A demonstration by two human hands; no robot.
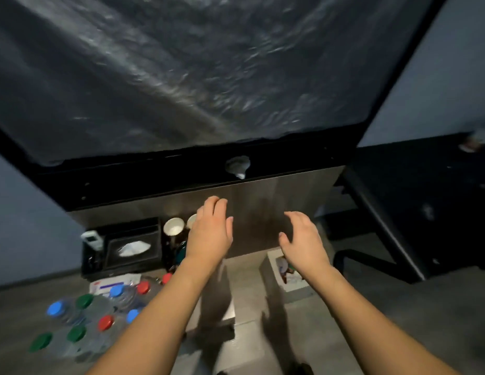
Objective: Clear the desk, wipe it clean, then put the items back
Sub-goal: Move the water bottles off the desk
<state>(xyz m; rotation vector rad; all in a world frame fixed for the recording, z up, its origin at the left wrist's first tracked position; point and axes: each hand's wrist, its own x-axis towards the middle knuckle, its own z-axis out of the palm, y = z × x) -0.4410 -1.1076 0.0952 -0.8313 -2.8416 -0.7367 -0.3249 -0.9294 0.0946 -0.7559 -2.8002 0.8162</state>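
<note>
The black desk top (pixel 182 77) fills the upper view, bare and streaked with wet smears. A crumpled white wipe (pixel 237 165) lies at its front edge. On the floor at the left stand the cleared items: several plastic bottles (pixel 81 318) with blue, green and red caps, a black tissue box (pixel 131 249), paper cups (pixel 174 226) and a flat packet (pixel 114 284). My left hand (pixel 211 228) and my right hand (pixel 303 239) reach forward below the desk edge, fingers relaxed, holding nothing.
A small grey bin (pixel 271 266) with rubbish in it stands on the floor under my right hand. A black desk leg frame (pixel 384 231) slants down at the right. A white device (pixel 91 239) sits beside the tissue box. The picture is blurred by motion.
</note>
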